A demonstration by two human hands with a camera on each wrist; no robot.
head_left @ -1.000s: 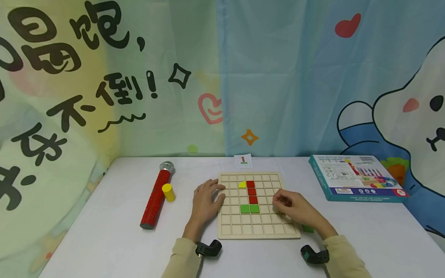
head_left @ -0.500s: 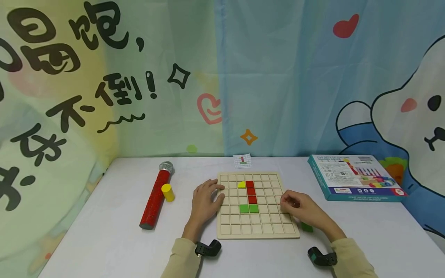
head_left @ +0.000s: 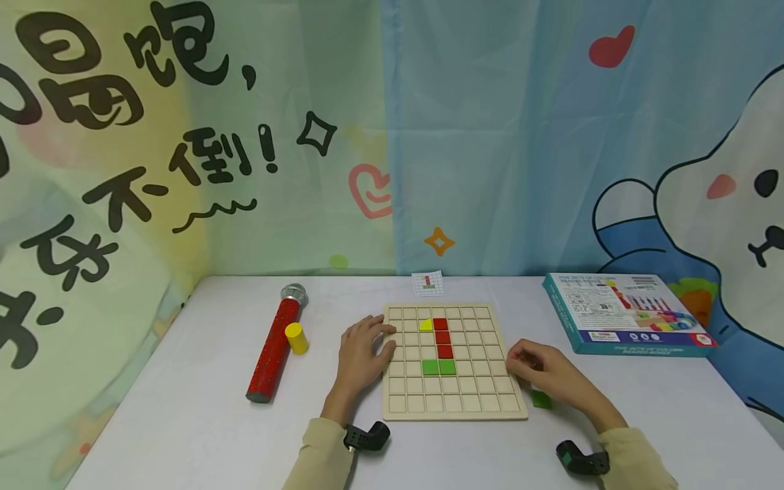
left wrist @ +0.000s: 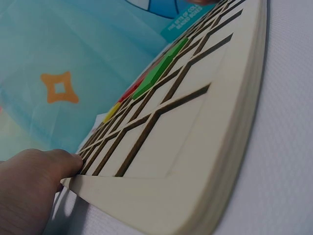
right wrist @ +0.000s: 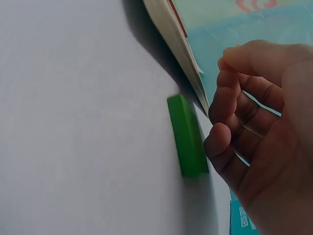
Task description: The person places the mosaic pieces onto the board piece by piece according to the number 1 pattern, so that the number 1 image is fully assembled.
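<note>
A wooden grid board [head_left: 484,406] lies on the white table. On it are a yellow piece [head_left: 426,326], a column of red squares [head_left: 442,338] and a pair of green squares [head_left: 439,367]. My left hand [head_left: 363,357] rests at the board's left edge; its thumb [left wrist: 66,163] touches the rim in the left wrist view. Just off the board's right edge is my right hand [head_left: 545,367], fingers curled and thumb against the index fingertip [right wrist: 230,58], with no object visible between them. A loose green block [right wrist: 187,137] lies on the table, close beneath that hand.
At the left lie a red microphone [head_left: 277,350] and a yellow cylinder [head_left: 297,339] beside it. A small pattern card [head_left: 427,283] sits behind the board. A teal-edged game box [head_left: 631,316] lies at the back right, before a printed curtain [head_left: 490,136].
My right hand has moved right and slightly nearer, from over the board to beyond its edge, uncovering more of the loose green block. The left hand and the pieces stay put.
</note>
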